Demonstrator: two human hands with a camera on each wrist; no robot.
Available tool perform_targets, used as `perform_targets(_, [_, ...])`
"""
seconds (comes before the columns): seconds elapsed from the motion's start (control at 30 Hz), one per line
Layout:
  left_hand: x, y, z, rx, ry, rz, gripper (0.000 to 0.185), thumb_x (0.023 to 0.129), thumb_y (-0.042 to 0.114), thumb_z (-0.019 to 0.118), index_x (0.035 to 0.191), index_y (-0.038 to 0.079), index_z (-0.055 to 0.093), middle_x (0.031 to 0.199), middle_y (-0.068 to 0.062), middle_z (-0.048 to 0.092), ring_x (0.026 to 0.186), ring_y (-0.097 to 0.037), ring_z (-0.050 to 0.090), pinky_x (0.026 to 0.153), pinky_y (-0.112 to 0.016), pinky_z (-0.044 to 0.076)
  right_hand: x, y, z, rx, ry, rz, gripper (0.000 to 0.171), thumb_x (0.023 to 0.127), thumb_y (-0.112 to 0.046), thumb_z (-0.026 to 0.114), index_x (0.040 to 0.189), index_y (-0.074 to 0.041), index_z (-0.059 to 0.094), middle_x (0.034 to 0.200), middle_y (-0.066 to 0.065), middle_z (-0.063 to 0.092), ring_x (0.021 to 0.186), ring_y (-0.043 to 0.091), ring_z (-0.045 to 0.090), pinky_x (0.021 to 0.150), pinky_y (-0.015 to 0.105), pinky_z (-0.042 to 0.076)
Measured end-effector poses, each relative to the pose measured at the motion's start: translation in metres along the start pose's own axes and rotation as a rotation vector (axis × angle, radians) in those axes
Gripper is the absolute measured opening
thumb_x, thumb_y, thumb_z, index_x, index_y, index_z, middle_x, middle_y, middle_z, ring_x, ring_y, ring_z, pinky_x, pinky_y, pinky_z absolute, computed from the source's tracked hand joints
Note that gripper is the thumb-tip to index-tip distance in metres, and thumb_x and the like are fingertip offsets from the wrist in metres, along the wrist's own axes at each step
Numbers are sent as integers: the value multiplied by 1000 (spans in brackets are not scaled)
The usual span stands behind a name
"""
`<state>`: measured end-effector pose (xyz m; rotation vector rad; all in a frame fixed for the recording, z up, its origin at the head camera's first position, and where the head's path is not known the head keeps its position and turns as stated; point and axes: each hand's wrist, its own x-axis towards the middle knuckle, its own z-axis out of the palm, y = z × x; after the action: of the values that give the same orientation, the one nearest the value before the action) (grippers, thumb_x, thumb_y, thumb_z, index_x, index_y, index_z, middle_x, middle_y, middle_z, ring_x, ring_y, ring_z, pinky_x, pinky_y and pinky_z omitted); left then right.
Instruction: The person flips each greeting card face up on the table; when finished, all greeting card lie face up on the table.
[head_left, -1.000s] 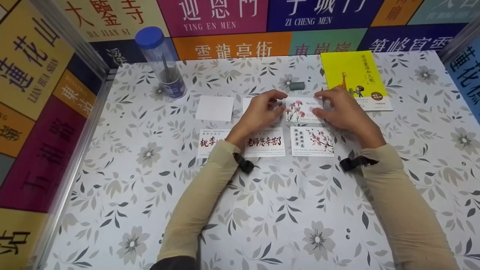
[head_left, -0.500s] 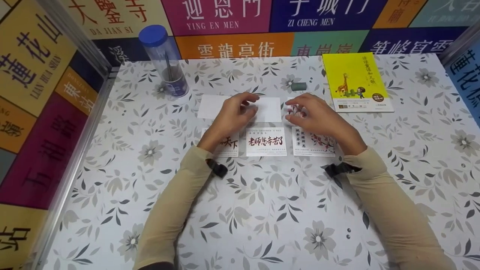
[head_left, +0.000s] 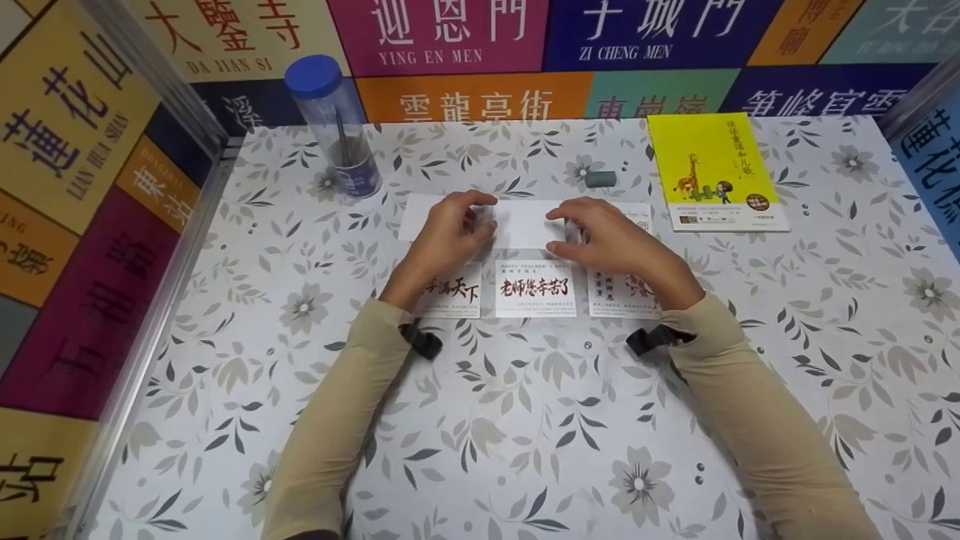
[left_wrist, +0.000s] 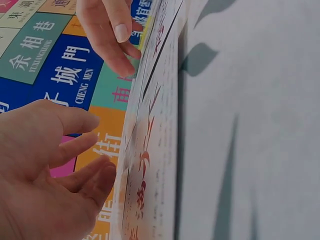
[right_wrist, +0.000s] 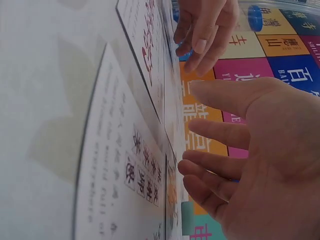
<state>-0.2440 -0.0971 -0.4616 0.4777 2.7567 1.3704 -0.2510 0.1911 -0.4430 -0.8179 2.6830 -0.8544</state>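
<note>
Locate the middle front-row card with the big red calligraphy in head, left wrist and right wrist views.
Head: red calligraphy card at centre, middle of the front row, between the two forearms.
Left wrist: seen edge-on, upper centre, beyond the nearer card, by the right hand; red strokes barely readable.
Right wrist: top centre, steeply foreshortened, beyond the black-text card, by the left hand.
Shared landmark: the floral tablecloth.

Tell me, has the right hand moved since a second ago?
Yes. The right hand has shifted left, away from the yellow book, toward the blank white card.
</note>
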Motion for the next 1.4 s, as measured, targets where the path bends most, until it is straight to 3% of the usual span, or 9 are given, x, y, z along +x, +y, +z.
perform_targets(0.2, [-3,4,-1,14,-55,-33,42,105,19,70,145,7,65,131,-15,68,103,-24,60,91,-35,49,-3,0,1,-17,15,22,52,101,-30,77,145,-4,66,153,22,60,142,42,49,123,58,35])
perform_targets(0.43, [-3,5,2,45,-58,7,39,104,17,70,140,6,68,114,-14,71,97,-24,61,88,-35,49,-1,0,3,-23,22,33,51,99,-30,79,142,-3,68,145,20,67,132,41,52,119,58,36])
perform_targets(0.67, [-3,7,8,19,-53,-4,36,104,18,71,138,6,71,127,-14,74,109,-27,67,98,-38,53,0,2,4,-14,27,24,47,100,-27,78,139,-2,69,139,18,71,121,38,55,112,55,39])
perform_targets(0.9, [-2,6,9,-100,-48,-41,36,104,17,71,138,6,70,133,-13,73,115,-22,65,109,-43,53,-1,3,5,-5,32,26,47,101,-28,76,140,-3,69,142,18,70,124,38,56,112,55,40])
perform_targets(1.1, [-3,5,7,-147,-59,-33,36,105,18,70,139,5,69,134,-14,73,116,-25,66,109,-44,52,-1,2,6,0,30,8,45,102,-29,76,138,-3,70,138,18,71,122,40,57,111,57,40])
perform_targets(1.27, [-4,7,6,-103,-46,-51,39,105,19,70,141,5,67,128,-16,71,114,-26,64,104,-39,51,-2,-1,7,-1,22,20,48,101,-30,76,141,-4,69,142,18,69,132,40,54,117,58,39])
perform_targets(1.4, [-5,12,5,-51,-26,-89,42,104,20,71,143,5,65,124,-17,69,109,-29,60,97,-38,48,-2,-7,7,13,38,82,49,102,-30,75,143,-4,67,131,19,70,119,37,56,106,53,43])
